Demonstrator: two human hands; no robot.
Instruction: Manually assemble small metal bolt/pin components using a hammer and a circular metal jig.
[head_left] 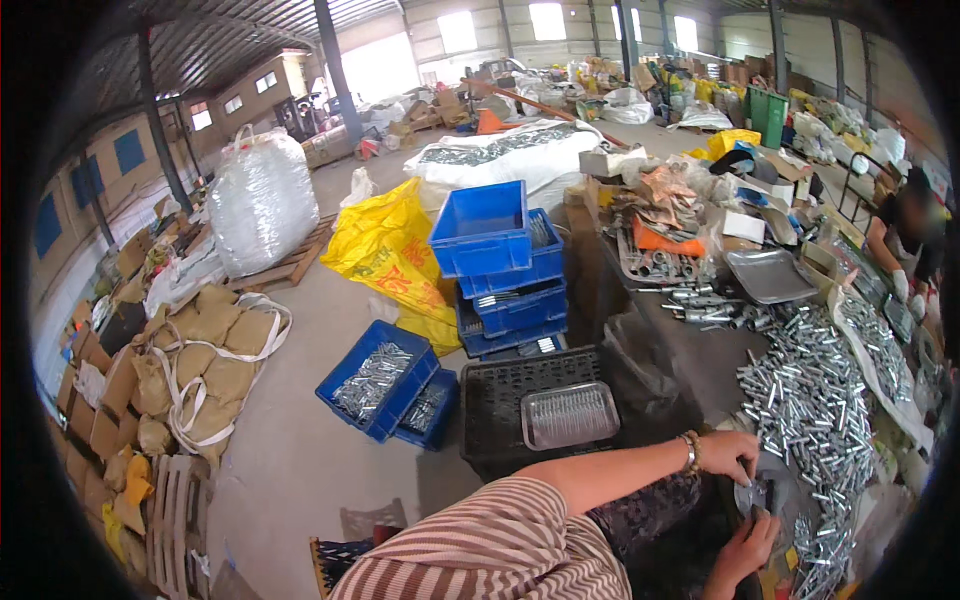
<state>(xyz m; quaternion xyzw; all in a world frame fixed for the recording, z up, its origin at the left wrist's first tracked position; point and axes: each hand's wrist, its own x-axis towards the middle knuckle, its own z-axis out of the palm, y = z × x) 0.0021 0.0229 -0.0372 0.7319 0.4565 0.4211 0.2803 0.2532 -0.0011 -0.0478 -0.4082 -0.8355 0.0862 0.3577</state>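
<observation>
Two hands meet at the table edge: the left hand and right hand both pinch a small metal part, just beside the pile of silver bolts.

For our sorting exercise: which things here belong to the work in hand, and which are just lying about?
In hand: left hand, right hand, small metal part, heap of silver bolts.
Lying about: stacked blue crates, yellow sack, steel tray.

Warehouse hall: concrete floor, steel columns, corrugated roof; daylight is admitted through windows along the far wall.
</observation>
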